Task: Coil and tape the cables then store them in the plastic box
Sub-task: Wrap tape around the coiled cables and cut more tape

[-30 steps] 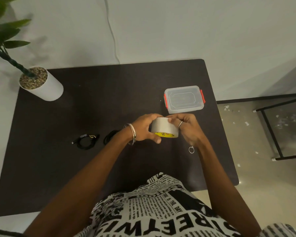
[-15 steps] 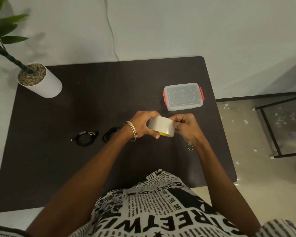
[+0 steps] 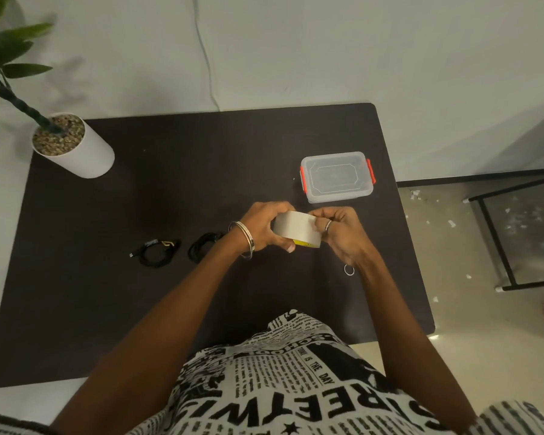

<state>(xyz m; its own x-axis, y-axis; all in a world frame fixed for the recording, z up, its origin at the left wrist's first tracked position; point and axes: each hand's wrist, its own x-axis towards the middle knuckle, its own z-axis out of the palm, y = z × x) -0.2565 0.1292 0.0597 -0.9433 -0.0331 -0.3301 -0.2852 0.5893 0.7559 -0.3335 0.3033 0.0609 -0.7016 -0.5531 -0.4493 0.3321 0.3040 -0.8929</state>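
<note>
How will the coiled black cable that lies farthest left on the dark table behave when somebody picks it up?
The coiled black cable is probably floppy: thin loops with one plug end sticking out. No tape shows on it, so it may spring open. It looks light beside the clear plastic box with red clips.

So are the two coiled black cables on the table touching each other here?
Apart. The head view shows dark table between the left cable coil and the right cable coil, whose near side is hidden under the left forearm.

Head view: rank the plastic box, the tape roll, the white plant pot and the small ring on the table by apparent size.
1. white plant pot
2. plastic box
3. tape roll, though it is held nearer the camera
4. small ring
</note>
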